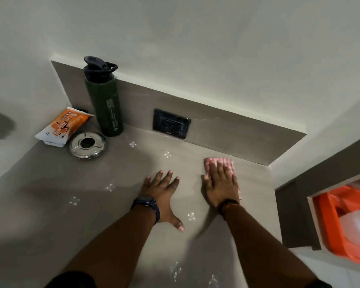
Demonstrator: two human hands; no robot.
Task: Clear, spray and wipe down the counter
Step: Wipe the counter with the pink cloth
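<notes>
The grey counter (92, 194) runs from the left corner to a right edge. My right hand (221, 183) lies flat on a pink-and-white checked cloth (218, 162), pressing it onto the counter near the back right, close to the backsplash. My left hand (161, 193) rests palm down on the bare counter just left of it, fingers spread, holding nothing. Both wrists wear dark bands.
In the back left corner stand a dark green bottle (104, 100), a round steel ashtray (87, 144) and an orange-and-white wipes pack (62, 126). A black socket (172, 123) sits in the backsplash. Light spots glint on the counter. An orange bin (330, 221) lies below right.
</notes>
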